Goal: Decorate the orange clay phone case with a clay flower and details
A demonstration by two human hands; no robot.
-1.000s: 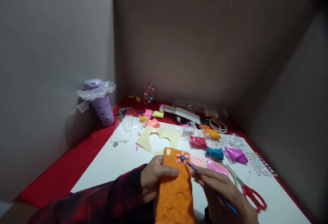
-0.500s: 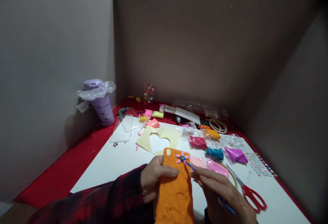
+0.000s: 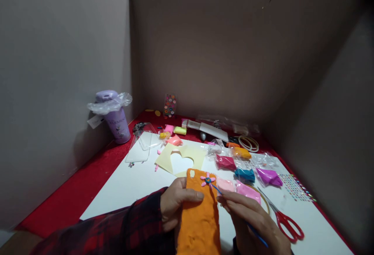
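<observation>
My left hand (image 3: 177, 202) grips an orange clay-covered phone case (image 3: 200, 224) by its left side, thumb lying across the front. Near the case's top is a pink clay flower (image 3: 207, 179) with a blue and orange centre, beside a small cutout in the corner. Between the fingers of my right hand (image 3: 251, 216) is a thin blue modelling tool (image 3: 216, 189). Its tip reaches the flower, close to the centre; whether it touches I cannot tell. The bottom of the case runs out of the picture.
Clay packets, including a red one (image 3: 225, 162) and a blue one (image 3: 244, 174), lie beyond my right hand. Red-handled scissors (image 3: 289, 225) are at right, near gem stickers (image 3: 296, 188). Yellow paper (image 3: 165, 159) with a heart cutout, clear cases (image 3: 137, 157) and a purple tumbler (image 3: 118, 124) stand farther left.
Almost nothing differs. Both hands, the phone case and the blue tool keep practically the same positions, with the tip still at the flower.
</observation>
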